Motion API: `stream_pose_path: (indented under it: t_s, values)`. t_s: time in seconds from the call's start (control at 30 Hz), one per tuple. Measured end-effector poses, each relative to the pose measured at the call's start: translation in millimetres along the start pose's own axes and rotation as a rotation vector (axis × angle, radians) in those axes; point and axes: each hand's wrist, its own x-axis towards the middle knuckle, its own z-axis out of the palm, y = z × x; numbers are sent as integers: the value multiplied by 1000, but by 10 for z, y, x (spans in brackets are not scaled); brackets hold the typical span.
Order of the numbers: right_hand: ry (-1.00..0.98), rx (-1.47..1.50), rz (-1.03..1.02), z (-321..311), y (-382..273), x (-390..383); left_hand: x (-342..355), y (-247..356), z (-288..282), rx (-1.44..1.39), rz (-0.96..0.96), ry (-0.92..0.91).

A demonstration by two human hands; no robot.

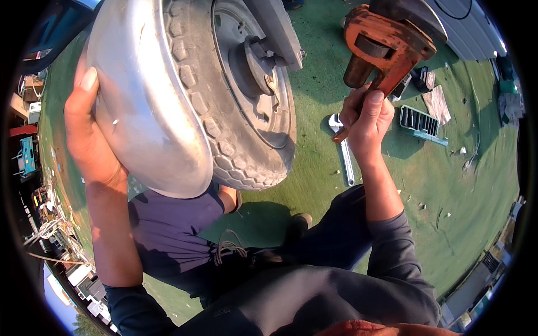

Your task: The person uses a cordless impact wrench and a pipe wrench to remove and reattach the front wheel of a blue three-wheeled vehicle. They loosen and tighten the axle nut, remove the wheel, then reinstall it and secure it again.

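Observation:
A silver metal fender point(131, 106) curves over a dusty, knobby tyre point(224, 140) just ahead of me, left of centre. My left hand point(92, 126) is pressed to the fender's left side, thumb on the metal; its other fingers are mostly hidden. The wheel's hub point(249, 67) sits between the rim and a grey fork arm point(274, 31). In my right hand point(367, 115), raised to the right of the wheel, is a worn orange pipe wrench point(392, 61), head up, fingers wrapped round its handle. Beneath it a silver adjustable wrench point(346, 159) lies on the green ground.
Right of the pipe wrench are a teal case of sockets or bits point(419, 124), a crumpled cloth point(437, 105) and a small black box point(423, 79). A light-coloured panel point(471, 31) is at the far right. Assorted clutter point(53, 224) lines the left edge.

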Motion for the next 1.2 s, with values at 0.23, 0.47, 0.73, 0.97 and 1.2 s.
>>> stream_pose_path:
  t_s: [0.23,0.47,0.73,0.97,1.2]
  values:
    - [-208,-431,346,219,298,-197,39,59,38,-70,12,-13]
    - [36,56,90,-4,-91,-42,54,-8,-116,-200,-47,-4]
    - [-226,-222,484,158,154,-151,60,37,-55,-157,30,21]
    - [23,296,252,-67,-36,-28,166,-95,-388,-181,-41,-61]
    - [-219,-236,466,187,83,-164,190,-102,-353,-161,6,-72]
